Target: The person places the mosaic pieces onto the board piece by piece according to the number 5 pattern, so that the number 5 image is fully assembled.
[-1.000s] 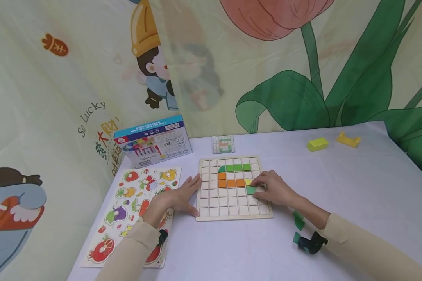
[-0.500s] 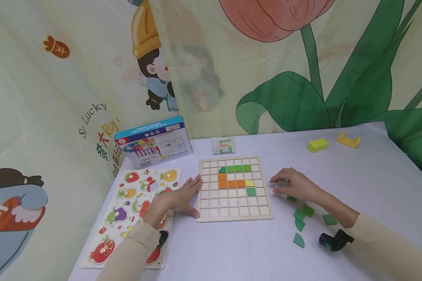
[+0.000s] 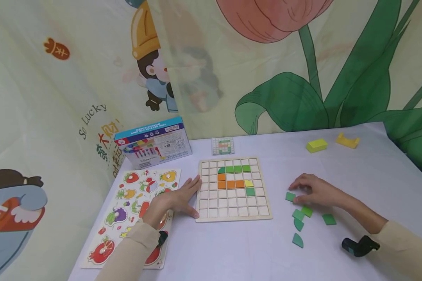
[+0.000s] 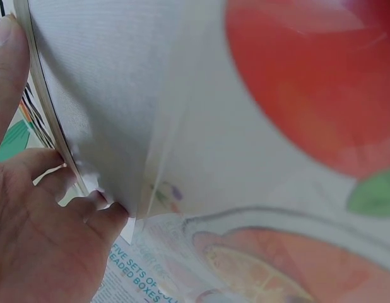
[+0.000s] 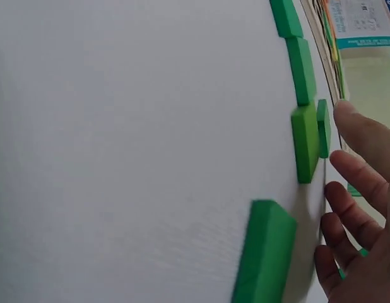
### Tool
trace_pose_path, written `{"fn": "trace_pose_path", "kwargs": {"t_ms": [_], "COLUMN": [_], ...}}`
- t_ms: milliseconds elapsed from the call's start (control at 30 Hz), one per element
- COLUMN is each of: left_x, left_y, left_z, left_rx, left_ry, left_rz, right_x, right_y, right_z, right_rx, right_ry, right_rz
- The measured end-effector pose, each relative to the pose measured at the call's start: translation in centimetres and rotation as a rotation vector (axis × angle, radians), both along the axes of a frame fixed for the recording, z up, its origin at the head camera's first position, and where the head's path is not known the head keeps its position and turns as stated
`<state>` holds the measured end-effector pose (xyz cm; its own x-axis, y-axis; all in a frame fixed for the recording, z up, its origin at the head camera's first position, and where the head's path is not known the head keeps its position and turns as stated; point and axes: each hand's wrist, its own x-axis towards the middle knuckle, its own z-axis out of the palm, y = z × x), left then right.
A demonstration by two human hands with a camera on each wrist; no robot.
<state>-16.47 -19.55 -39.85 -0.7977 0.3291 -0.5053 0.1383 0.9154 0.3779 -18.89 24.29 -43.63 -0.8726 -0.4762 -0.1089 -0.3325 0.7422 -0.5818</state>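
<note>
A wooden grid board (image 3: 233, 210) lies mid-table. Set into it are a green row (image 3: 237, 169), an orange L (image 3: 230, 184), a yellow tile (image 3: 248, 183) and a green tile (image 3: 250, 191). My left hand (image 3: 177, 197) lies flat against the board's left edge, fingers straight; it also shows in the left wrist view (image 4: 43, 240). My right hand (image 3: 316, 191) rests on the table right of the board. Its loose fingers reach a green square tile (image 3: 290, 196) and hold nothing. Several loose green tiles (image 3: 297, 224) lie below it, and they show close up in the right wrist view (image 5: 305, 142).
A fruit puzzle board (image 3: 137, 207) lies under my left forearm. A blue box (image 3: 154, 142) and a small pattern card (image 3: 223, 145) stand behind the grid board. A yellow block (image 3: 317, 145) and a yellow piece (image 3: 347, 139) sit far right. Printed curtains close the back and left.
My right hand left a green tile in the board below the yellow one. It then moved right to the loose green tiles on the table. The left hand stayed still.
</note>
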Motion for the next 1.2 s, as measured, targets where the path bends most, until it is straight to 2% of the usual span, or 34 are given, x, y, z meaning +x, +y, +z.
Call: {"fn": "trace_pose_path", "kwargs": {"t_ms": [233,633,767,900,1200], "left_x": [0.1,0.1,0.0,0.0,0.0], "left_y": [0.0,-0.1,-0.1,-0.1,0.0], "left_z": [0.2,0.0,0.1,0.1,0.1], "left_rx": [0.0,0.0,-0.003,-0.005,-0.011], "left_ry": [0.0,0.006,0.004,0.004,0.004], "left_rz": [-0.002,-0.009,-0.008,-0.01,-0.009], "right_x": [0.7,0.8,0.5,0.4,1.3], "right_y": [-0.5,-1.7,-3.2,-5.6,-10.2], "right_z": [-0.1,0.1,0.1,0.2,0.3], "right_rx": [0.021,0.021,-0.01,-0.05,-0.085], "right_ry": [0.094,0.129,0.119,0.117,0.131], "right_rz": [-0.013,-0.03,-0.014,0.038,0.13]}}
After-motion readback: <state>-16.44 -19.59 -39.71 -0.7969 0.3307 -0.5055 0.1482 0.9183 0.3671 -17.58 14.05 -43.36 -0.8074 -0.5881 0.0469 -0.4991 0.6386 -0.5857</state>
